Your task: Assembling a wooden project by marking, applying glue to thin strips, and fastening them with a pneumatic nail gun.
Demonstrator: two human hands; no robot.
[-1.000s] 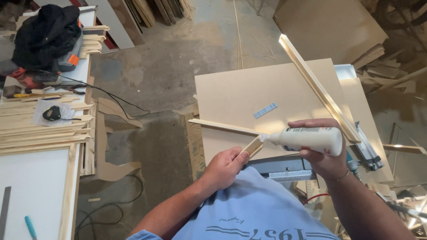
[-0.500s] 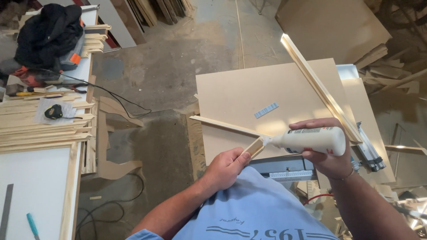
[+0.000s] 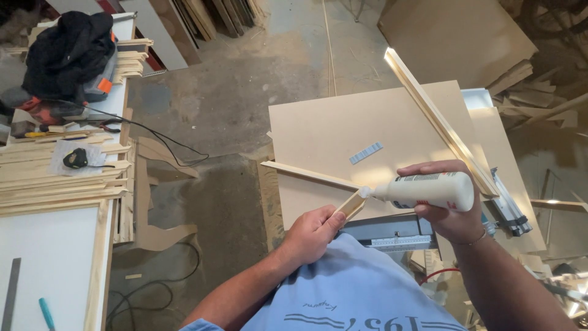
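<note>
My left hand (image 3: 311,233) grips a short wooden moulding strip (image 3: 351,204) by its lower part, its cut end pointing up and to the right. My right hand (image 3: 446,207) holds a white glue bottle (image 3: 425,189) on its side, with the nozzle touching the cut end of that strip. Both hands are over the near edge of a brown fibreboard panel (image 3: 367,129). A thin wooden strip (image 3: 306,174) lies on the panel just beyond my left hand. A long pale moulding (image 3: 438,120) lies diagonally across the panel's right side.
A small blue-grey strip (image 3: 366,152) lies on the panel. A grey metal machine (image 3: 392,230) sits under the panel's near edge. At left a white bench (image 3: 37,270) carries stacked wooden strips (image 3: 55,178), a tape measure (image 3: 76,159) and dark clothing (image 3: 64,52). Cables run over the concrete floor (image 3: 233,104).
The glue bottle's nozzle stays against the strip's cut end, with only a slight shift of both hands. Otherwise nothing has visibly changed.
</note>
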